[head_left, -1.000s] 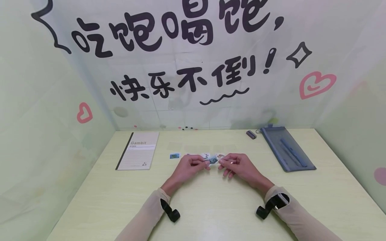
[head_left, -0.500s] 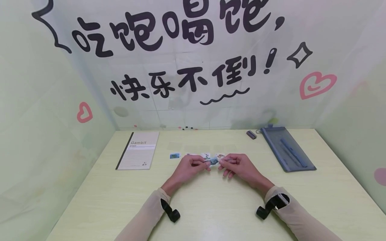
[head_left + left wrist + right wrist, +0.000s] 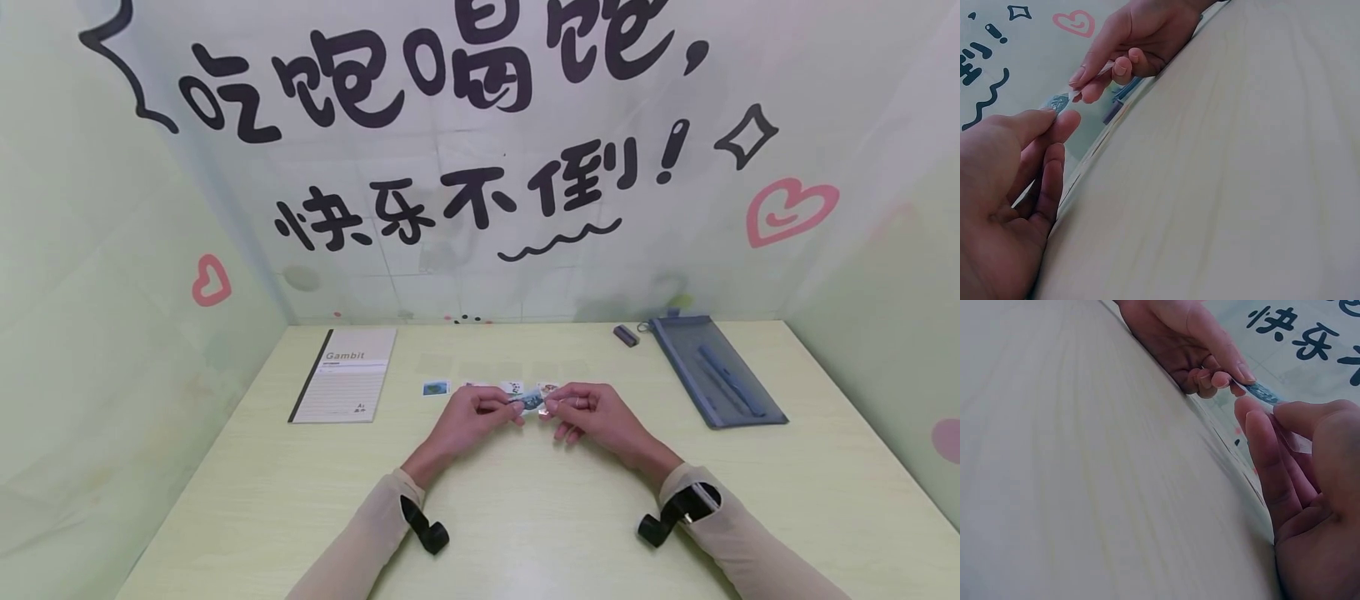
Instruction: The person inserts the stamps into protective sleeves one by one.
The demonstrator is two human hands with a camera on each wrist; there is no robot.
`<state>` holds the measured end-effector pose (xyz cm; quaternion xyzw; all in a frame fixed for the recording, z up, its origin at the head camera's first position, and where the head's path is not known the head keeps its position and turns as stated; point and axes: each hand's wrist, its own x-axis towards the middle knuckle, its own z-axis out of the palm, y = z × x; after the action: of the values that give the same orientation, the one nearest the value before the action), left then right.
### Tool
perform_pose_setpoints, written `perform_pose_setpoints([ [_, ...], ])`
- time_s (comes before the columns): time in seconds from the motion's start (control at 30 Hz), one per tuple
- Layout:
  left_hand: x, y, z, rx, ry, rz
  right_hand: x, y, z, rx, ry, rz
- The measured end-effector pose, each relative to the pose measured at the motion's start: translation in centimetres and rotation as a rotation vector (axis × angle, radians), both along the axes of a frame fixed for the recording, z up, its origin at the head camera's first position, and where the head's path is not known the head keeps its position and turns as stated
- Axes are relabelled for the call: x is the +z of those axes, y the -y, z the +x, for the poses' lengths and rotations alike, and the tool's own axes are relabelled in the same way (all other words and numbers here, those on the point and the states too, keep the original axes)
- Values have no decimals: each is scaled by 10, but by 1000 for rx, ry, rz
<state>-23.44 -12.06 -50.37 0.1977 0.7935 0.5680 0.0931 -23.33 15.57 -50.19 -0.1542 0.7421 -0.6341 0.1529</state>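
Observation:
Over the middle of the table, my left hand pinches a small blue-printed stamp between thumb and index finger. My right hand faces it from the other side, thumb and index finger at the stamp's right end. In the right wrist view a small clear plastic sleeve shows between the right hand's fingers, mostly hidden by them. The stamp also shows between both sets of fingertips in the left wrist view. Just behind the hands lies a row of stamps, among them a blue-green one; the hands partly cover the others.
Several faint clear sleeves lie in a row behind the stamps. At the left is a notebook. A blue mesh zip pouch with a pen inside lies at the right, near a small dark block. A printed curtain hangs behind the table.
Both hands stay almost in place. The right fingertips shift very slightly at the stamp's end; the stamp stays between the two hands.

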Motion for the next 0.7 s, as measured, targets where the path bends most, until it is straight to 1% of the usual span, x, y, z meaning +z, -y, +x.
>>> perform_pose_setpoints([
  [0.27,1,-1,2,6,2,-11,0,0,0,1,8,-18],
  [0.5,1,-1,1,-8,-9,-10,0,1,0,-16,10,-36],
  [0.7,0,-1,0,-19,-16,-6,2,0,1,1,3,-49],
])
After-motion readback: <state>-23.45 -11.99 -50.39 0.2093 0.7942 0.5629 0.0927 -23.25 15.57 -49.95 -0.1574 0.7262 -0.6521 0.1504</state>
